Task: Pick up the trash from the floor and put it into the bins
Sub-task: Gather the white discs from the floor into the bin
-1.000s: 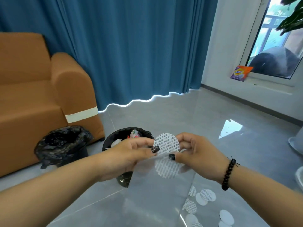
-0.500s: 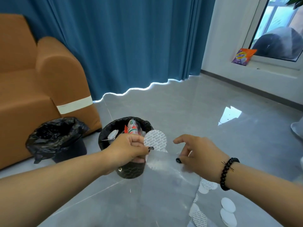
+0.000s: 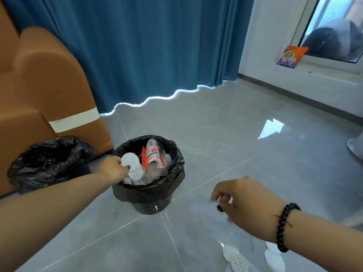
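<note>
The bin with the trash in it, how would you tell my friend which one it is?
Find the big orange sofa on the left, in front of the blue curtain. Two black-bagged bins stand on the grey floor by its arm. It is the right-hand bin, farther from the sofa, showing white scraps and a red-and-green wrapper; the other bin shows only black bag.

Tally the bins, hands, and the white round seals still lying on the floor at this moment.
Bins: 2, the fuller bin and the left bin
Hands: 2, left hand, right hand
Floor seals: about 4, partly cut off
Total: about 8
</note>
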`<action>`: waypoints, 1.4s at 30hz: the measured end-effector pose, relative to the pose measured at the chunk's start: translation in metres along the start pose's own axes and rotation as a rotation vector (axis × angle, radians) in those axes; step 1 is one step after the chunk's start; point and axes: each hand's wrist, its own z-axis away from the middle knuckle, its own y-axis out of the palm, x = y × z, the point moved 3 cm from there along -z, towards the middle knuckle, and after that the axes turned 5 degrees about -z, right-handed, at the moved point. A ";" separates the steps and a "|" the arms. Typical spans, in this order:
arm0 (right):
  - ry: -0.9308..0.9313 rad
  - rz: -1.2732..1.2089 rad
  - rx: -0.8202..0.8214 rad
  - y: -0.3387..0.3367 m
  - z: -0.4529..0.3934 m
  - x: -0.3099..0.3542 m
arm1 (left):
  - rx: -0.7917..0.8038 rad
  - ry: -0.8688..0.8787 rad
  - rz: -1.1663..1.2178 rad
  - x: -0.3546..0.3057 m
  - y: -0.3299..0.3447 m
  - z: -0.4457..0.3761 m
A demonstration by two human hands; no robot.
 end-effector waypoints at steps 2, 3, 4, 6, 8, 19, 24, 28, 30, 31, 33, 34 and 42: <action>0.004 0.001 -0.002 0.000 -0.001 -0.002 | 0.084 0.002 -0.056 -0.005 0.016 0.000; 0.008 0.004 0.000 -0.001 -0.002 -0.004 | 0.113 -0.003 -0.064 -0.008 0.023 0.004; 0.012 0.006 0.000 -0.002 -0.002 -0.006 | 0.128 -0.016 -0.057 -0.013 0.026 0.010; 0.018 -0.005 -0.009 -0.005 -0.001 -0.010 | 0.122 -0.009 -0.050 -0.021 0.026 0.019; 0.011 -0.027 -0.021 -0.010 -0.001 -0.012 | 0.097 0.023 -0.069 -0.026 0.017 0.027; -0.107 -0.400 -0.159 -0.056 0.020 0.003 | 0.320 0.343 0.387 -0.108 -0.028 0.147; -0.141 -0.609 -0.182 -0.074 0.039 0.004 | 0.306 0.523 0.325 -0.122 -0.046 0.196; -0.189 -0.714 -0.160 -0.080 0.048 0.005 | 0.213 0.675 -0.059 -0.117 -0.046 0.220; -0.204 -0.749 -0.152 -0.081 0.050 0.005 | 0.192 0.684 0.006 -0.119 -0.044 0.227; -0.210 -0.768 -0.150 -0.081 0.050 0.005 | 0.203 0.651 0.107 -0.121 -0.044 0.229; -0.208 -0.815 -0.149 -0.082 0.049 0.005 | 0.223 0.548 0.293 -0.121 -0.047 0.230; -0.197 -0.837 -0.138 -0.082 0.049 0.004 | 0.234 0.505 0.363 -0.121 -0.050 0.230; -0.072 -0.959 0.026 -0.069 0.046 -0.005 | 0.347 0.234 0.783 -0.106 -0.050 0.216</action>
